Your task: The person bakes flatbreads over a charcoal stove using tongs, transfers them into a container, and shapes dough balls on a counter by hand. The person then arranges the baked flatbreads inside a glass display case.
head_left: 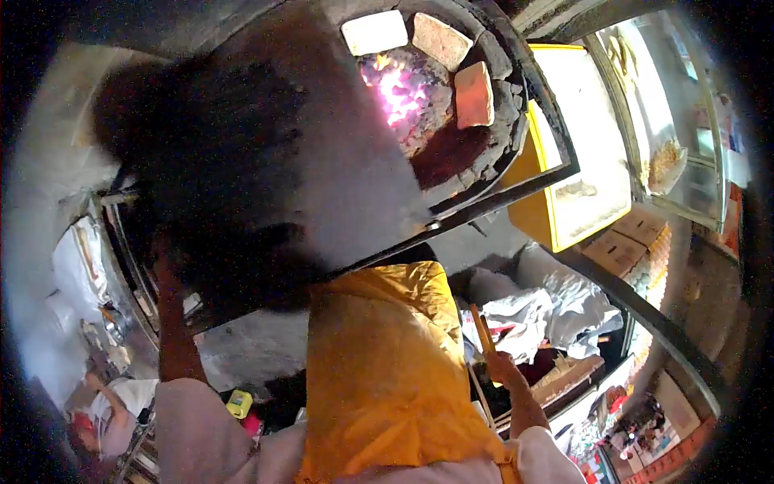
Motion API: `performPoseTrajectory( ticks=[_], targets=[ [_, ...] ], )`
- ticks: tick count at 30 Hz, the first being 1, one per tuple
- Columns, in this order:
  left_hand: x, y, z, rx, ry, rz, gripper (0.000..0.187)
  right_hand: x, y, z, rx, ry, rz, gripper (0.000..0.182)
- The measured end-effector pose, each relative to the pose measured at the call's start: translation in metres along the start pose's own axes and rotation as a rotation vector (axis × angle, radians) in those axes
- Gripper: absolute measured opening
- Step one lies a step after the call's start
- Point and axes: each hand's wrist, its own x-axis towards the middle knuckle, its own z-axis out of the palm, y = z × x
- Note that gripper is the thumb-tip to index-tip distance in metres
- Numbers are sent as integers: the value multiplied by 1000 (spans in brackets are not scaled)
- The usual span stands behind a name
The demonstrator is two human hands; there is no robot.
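My right hand (501, 369) is closed around a light wooden stick (483, 329), which points up and slightly left. It is low at my right side, beside the apron. My left hand (164, 248) reaches forward to the dark lower-left part of a large blackened metal plate (363, 161); its fingers are lost in shadow. Beyond the plate's far right edge lies a round fire pit with glowing coals (399, 93). Around the coals stand a white-hot-looking slab (375, 33), a tan brick (442, 40) and a reddish brick (474, 95).
An orange-yellow apron (387, 363) hangs over my front. To the right are a yellow-framed bright panel (592, 153), crumpled whitish bags (564, 290) and a metal rail (661, 331). Another person (117, 411) is at the lower left, near a yellow container (239, 403).
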Motion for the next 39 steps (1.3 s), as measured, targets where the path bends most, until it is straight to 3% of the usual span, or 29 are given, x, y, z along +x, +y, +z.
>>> performPoseTrajectory(
  ticks=[2, 4, 5, 7, 9, 11, 12, 13, 15, 16, 17, 18, 20, 22, 24, 26, 27, 28, 29, 30, 31, 34, 36, 39],
  targets=[
    [-30, 28, 41, -3, -25, 16, 62, 21, 10, -1, 441, -34, 110, 31],
    [-59, 55, 85, -11, -61, 23, 61, 40, 28, -4, 1297, -204, 287, 33],
    [-73, 68, 106, -16, -78, 28, 61, 48, 33, -9, 1506, -272, 342, 33],
    [-99, 94, 151, -28, -126, 42, 61, 44, -10, -42, 1182, -24, 376, 33],
    [-122, 116, 190, -43, -165, 56, 61, 46, -19, -65, 1104, -7, 345, 35],
    [-141, 136, 221, -64, -192, 72, 61, 61, 2, -66, 944, -42, 533, 37],
    [-148, 141, 232, -75, -204, 77, 61, 57, 16, -65, 1093, 30, 276, 41],
    [-154, 146, 241, -85, -214, 82, 60, 66, 29, -68, 1048, -32, 455, 34],
    [-161, 155, 253, -118, -238, 92, 60, 69, 37, -82, 238, 151, -245, 25],
    [-164, 160, 256, -140, -251, 96, 60, 65, 42, -90, -134, 346, -536, 22],
    [-168, 163, 255, -165, -265, 98, 60, 69, 39, -96, 323, 136, -263, 22],
    [-172, 164, 252, -192, -273, 97, 60, 72, 36, -102, 779, 69, 63, 23],
    [-184, 163, 237, -236, -280, 108, 60, 65, -10, -148, 804, -19, 455, 24],
    [-206, 158, 215, -285, -278, 120, 60, 104, 19, -135, 492, 72, 118, 23],
    [-244, 149, 188, -343, -290, 121, 60, 98, -21, -145, 335, 178, -178, 25],
    [-293, 140, 156, -376, -326, 135, 51, 89, -77, -158, 551, 131, -390, 37],
    [-303, 110, 143, -375, -334, 170, 42, 95, -89, -155, 512, 95, -485, 41],
    [-302, 53, 129, -369, -377, 372, 35, 106, -94, -147, 360, 70, -577, 44],
    [-308, -2, 117, -177, -280, 628, 35, 114, -100, -137, 201, 53, -680, 48],
    [-342, -20, 84, -20, -364, 509, 36, 122, -104, -124, 64, 47, -764, 52],
    [-363, -70, 61, -17, -387, 426, 35, 113, -117, -106, 171, -4, -727, 50],
    [-414, -289, -4, -242, -336, 41, 30, 88, -150, -35, 737, -101, -699, 49],
    [-475, -435, -57, -397, -269, -248, 28, 43, -221, -17, 550, -162, -406, 50],
    [-606, -593, -130, -648, -177, -614, 24, 9, -303, 14, 459, -300, -304, 52]
  ],
)
